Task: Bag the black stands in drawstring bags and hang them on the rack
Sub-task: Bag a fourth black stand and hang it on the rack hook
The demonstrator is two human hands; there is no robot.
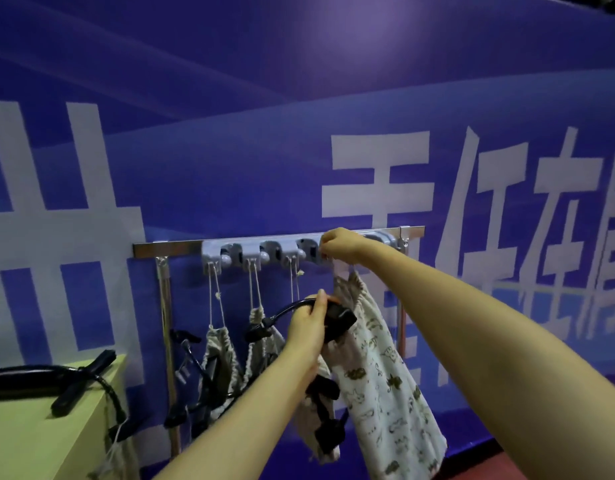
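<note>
A metal rack [174, 248] with a grey hook strip [264, 252] is fixed to the blue wall. My right hand [340, 244] is up at the strip, pinching the drawstring of a white patterned bag [385, 368] that hangs below it. My left hand [308, 329] grips a black stand [337, 322] by its clamp end, its curved neck arching to the left, just beside that bag's mouth. Three beige drawstring bags [218, 355] with black stands poking out hang from hooks further left.
A pale yellow table [29, 438] stands at the lower left with more black stands [67, 379] lying on it and another bag [121, 455] dangling off its edge. A vertical rack post [169, 341] runs down beside the table. Red floor shows at the lower right.
</note>
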